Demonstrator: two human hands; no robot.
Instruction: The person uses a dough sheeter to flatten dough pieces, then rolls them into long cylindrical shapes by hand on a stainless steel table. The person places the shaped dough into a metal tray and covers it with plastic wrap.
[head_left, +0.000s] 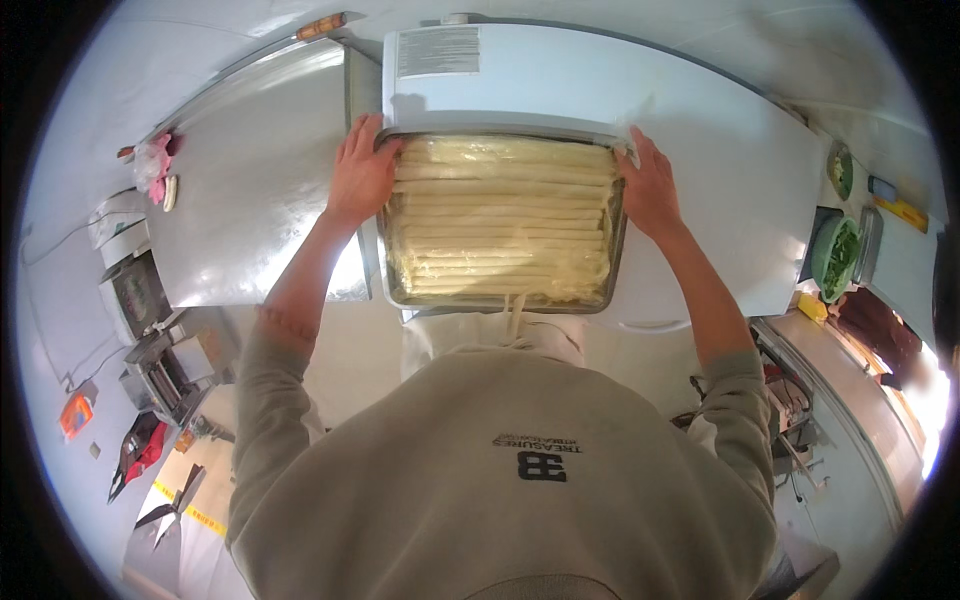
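Observation:
Before me, on a white chest freezer lid (720, 195), lies a rectangular metal tray (499, 305). Rows of pale dough strips (502, 202) fill it from side to side, under clear plastic film (480, 150) that shines in places. My left hand (365, 172) lies along the tray's upper left corner, its thumb on the film at the rim. At the upper right corner my right hand (651, 180) pinches the film's edge between thumb and fingers.
To the left is a steel worktop (247, 172) with a pink and clear plastic bag (154, 165) at its far edge. A rolling pin (321, 26) lies behind. At the right stands a green bowl of chopped greens (835, 259); a person in dark clothing (874, 330) is beyond.

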